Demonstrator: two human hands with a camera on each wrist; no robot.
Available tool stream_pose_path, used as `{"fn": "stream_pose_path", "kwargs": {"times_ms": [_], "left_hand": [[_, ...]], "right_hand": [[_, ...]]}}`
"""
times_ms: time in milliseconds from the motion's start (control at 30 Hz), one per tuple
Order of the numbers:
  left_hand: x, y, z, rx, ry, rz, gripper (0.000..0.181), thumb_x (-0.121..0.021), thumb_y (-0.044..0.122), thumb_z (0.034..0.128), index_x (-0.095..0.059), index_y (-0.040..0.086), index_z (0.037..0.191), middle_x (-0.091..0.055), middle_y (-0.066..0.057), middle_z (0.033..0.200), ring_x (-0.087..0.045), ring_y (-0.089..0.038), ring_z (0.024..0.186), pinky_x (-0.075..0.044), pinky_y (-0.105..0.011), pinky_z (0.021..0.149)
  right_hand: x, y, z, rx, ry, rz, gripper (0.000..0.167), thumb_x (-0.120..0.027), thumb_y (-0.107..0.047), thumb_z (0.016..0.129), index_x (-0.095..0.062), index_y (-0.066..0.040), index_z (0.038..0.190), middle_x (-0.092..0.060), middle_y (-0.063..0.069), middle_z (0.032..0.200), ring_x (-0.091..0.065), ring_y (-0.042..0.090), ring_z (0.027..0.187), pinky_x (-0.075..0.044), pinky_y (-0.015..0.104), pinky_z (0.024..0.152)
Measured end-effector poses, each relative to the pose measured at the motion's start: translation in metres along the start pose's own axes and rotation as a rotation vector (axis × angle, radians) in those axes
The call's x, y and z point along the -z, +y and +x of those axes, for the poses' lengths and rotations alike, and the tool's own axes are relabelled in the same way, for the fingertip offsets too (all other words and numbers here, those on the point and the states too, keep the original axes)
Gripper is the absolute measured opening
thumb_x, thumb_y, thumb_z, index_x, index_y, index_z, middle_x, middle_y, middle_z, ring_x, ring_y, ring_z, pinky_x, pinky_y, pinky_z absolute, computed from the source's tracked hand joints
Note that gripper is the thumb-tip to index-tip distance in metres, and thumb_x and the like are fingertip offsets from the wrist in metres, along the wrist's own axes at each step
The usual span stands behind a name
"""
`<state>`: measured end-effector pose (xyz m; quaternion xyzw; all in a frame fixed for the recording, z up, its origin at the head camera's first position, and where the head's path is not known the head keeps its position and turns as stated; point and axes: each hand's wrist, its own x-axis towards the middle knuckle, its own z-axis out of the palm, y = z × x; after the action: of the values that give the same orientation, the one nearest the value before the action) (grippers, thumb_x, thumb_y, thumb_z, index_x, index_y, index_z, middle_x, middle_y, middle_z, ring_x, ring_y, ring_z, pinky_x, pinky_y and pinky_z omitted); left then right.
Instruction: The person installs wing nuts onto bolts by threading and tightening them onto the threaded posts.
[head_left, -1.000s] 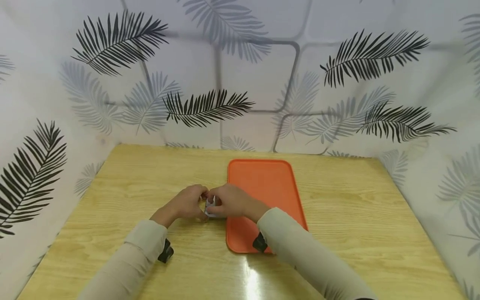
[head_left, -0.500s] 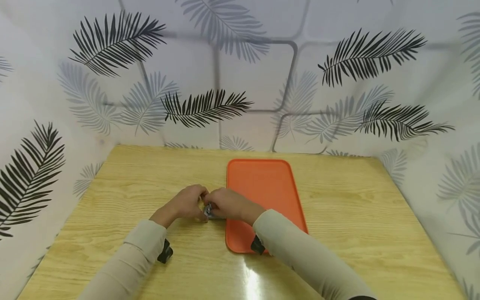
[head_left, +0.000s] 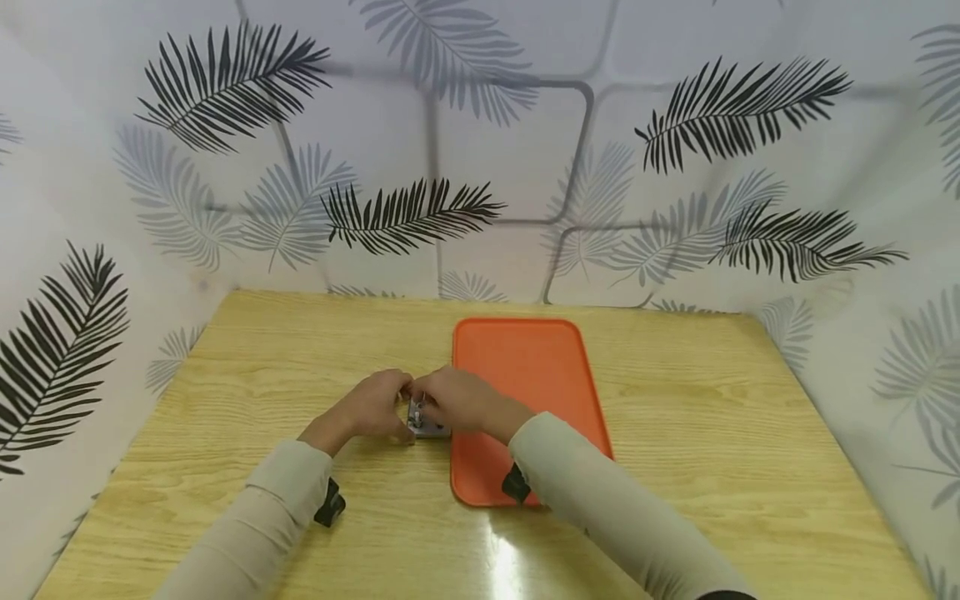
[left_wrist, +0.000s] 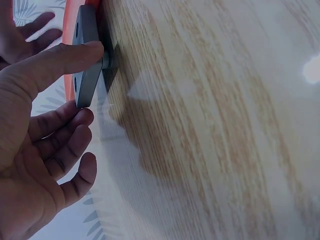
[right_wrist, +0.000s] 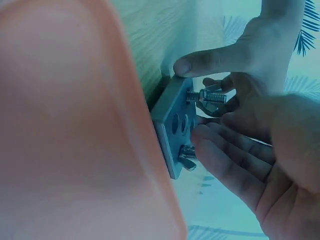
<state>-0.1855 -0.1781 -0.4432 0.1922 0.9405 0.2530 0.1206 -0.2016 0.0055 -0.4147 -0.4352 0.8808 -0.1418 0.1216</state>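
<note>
A grey metal plate (head_left: 431, 429) with round holes lies beside the tray's left edge. Two bolts stand up from it; the right wrist view shows a wing nut (right_wrist: 210, 106) partway down the nearer bolt and another wing nut (right_wrist: 187, 164) low on the farther one. My left hand (head_left: 372, 407) grips the plate, thumb on the near edge and fingers at the far edge. Over the plate hovers my right hand (head_left: 465, 400), its fingertips (right_wrist: 201, 134) bent between the two bolts. The thumb is blurred, and I see no wing nut pinched in that hand.
An orange tray (head_left: 525, 358) lies flat on the wooden table (head_left: 675, 433), right of the plate and under my right forearm. A patterned cloth backdrop (head_left: 510, 158) rises behind the table and along its sides. A black wrist camera (head_left: 330, 503) hangs under the left cuff.
Half a second ago my right fingers covered the nearer bolt; now they have lifted back and the bolt shows. The left hand keeps its grip on the plate.
</note>
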Motion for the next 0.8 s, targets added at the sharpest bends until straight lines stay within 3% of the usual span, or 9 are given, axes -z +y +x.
{"fn": "stream_pose_path", "kwargs": {"times_ms": [133, 367, 500, 667, 733, 800], "left_hand": [[0.001, 0.001, 0.0, -0.008, -0.005, -0.018, 0.045, -0.091, 0.019, 0.0693, -0.063, 0.007, 0.103, -0.063, -0.008, 0.103, -0.055, -0.018, 0.087, -0.05, -0.037, 0.078], [0.0, 0.002, 0.0, -0.009, 0.007, -0.023, 0.046, -0.091, 0.018, 0.068, -0.065, 0.007, 0.104, -0.064, -0.006, 0.102, -0.058, -0.018, 0.09, -0.051, -0.038, 0.081], [-0.001, 0.002, 0.0, -0.011, 0.013, -0.015, 0.048, -0.092, 0.019, 0.067, -0.065, 0.006, 0.105, -0.063, -0.007, 0.103, -0.057, -0.019, 0.092, -0.051, -0.039, 0.084], [-0.001, 0.0, 0.0, -0.013, 0.012, -0.009, 0.05, -0.092, 0.019, 0.067, -0.065, 0.005, 0.107, -0.063, -0.007, 0.103, -0.056, -0.019, 0.092, -0.05, -0.037, 0.083], [-0.001, -0.001, 0.0, -0.014, 0.009, -0.006, 0.051, -0.092, 0.02, 0.0672, -0.064, 0.004, 0.108, -0.063, -0.008, 0.104, -0.056, -0.019, 0.091, -0.05, -0.037, 0.082], [0.0, -0.001, 0.001, -0.009, 0.006, -0.002, 0.052, -0.092, 0.02, 0.0675, -0.064, 0.004, 0.108, -0.063, -0.008, 0.103, -0.056, -0.019, 0.09, -0.05, -0.037, 0.081]], "right_hand": [[0.0, 0.0, 0.0, 0.027, -0.03, -0.036, 0.027, -0.053, -0.005, 0.101, -0.069, -0.011, 0.122, -0.073, 0.004, 0.117, -0.067, 0.013, 0.091, -0.052, 0.022, 0.077], [-0.006, -0.001, 0.002, 0.121, -0.02, -0.058, 0.014, -0.064, -0.008, 0.096, -0.071, -0.008, 0.108, -0.073, 0.005, 0.099, -0.062, 0.012, 0.082, -0.049, 0.02, 0.073], [-0.009, -0.003, 0.002, 0.088, -0.007, -0.1, 0.007, -0.068, -0.011, 0.093, -0.074, -0.01, 0.096, -0.074, 0.001, 0.09, -0.065, 0.009, 0.078, -0.051, 0.017, 0.071], [-0.008, -0.002, 0.0, -0.002, -0.031, -0.138, 0.016, -0.068, -0.024, 0.094, -0.069, -0.012, 0.083, -0.056, -0.007, 0.065, -0.043, 0.004, 0.058, -0.036, 0.017, 0.055], [-0.005, -0.001, 0.0, -0.033, -0.027, -0.106, 0.014, -0.066, -0.024, 0.095, -0.07, -0.012, 0.088, -0.055, -0.006, 0.064, -0.04, 0.003, 0.056, -0.033, 0.017, 0.053], [-0.001, -0.001, -0.001, -0.052, -0.011, -0.068, 0.014, -0.062, -0.018, 0.097, -0.072, -0.012, 0.102, -0.066, -0.004, 0.074, -0.04, 0.004, 0.055, -0.033, 0.018, 0.053]]}}
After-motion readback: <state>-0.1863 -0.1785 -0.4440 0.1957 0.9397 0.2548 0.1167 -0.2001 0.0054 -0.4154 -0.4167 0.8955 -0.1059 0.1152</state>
